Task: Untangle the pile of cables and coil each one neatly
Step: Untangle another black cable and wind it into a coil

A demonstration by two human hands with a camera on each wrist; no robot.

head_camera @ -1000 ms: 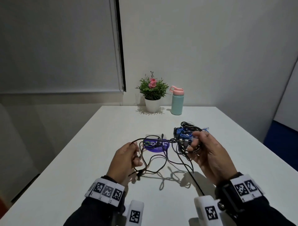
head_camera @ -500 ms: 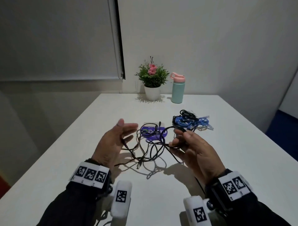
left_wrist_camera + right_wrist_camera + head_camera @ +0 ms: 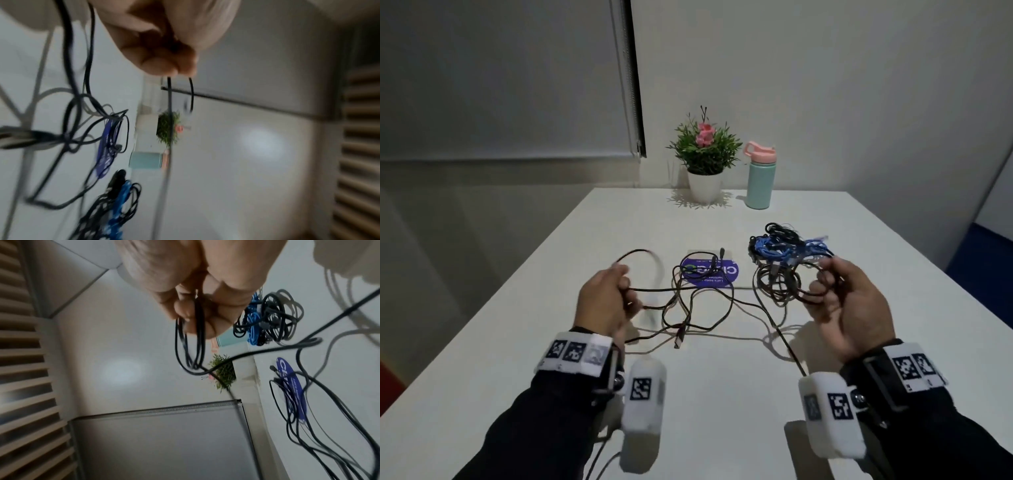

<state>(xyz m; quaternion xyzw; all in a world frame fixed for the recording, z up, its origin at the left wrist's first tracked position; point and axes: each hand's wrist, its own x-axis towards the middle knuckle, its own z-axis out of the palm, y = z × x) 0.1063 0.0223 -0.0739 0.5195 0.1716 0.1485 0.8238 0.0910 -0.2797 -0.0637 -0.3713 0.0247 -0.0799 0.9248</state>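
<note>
A long black cable sprawls in loose loops over the white table, its USB plug lying near the middle. My left hand grips one stretch of it, and a small loop sticks out beyond the pinching fingers. My right hand holds several coiled turns of the same black cable, seen hanging from its fingers in the right wrist view. Behind the right hand lies a tangled pile of blue and black cables.
A purple round sticker lies flat under the cable at the table's centre. A potted plant and a mint bottle with a pink lid stand at the far edge by the wall. The table's left edge runs close to my left arm.
My left hand, open half a second ago, now grips the cable again and has moved left. My right hand has shifted right, still holding the coil. The hands are farther apart.
</note>
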